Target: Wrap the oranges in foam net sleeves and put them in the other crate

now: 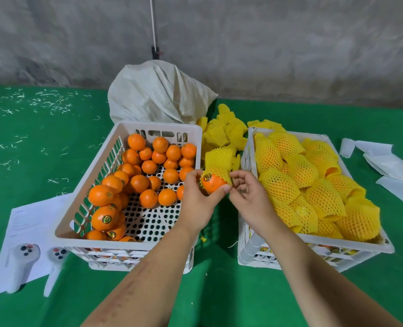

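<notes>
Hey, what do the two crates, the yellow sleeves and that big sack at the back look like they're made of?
Left crate and right crate: white moulded plastic, judging by slotted walls and a perforated floor, slightly glossy.
Yellow sleeves: soft foam netting, matte, with an open diamond mesh that stretches over fruit.
Sack: likely woven plastic fabric, off-white, creased, with a faint weave; too blurred to be sure.

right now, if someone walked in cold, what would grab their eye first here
Probably the two white crates on the green table: the left crate holds bare oranges, and the right crate is heaped with oranges in yellow foam net sleeves. Between them, the left hand grips an orange half covered by a sleeve, with the right hand at the net's edge.
</notes>
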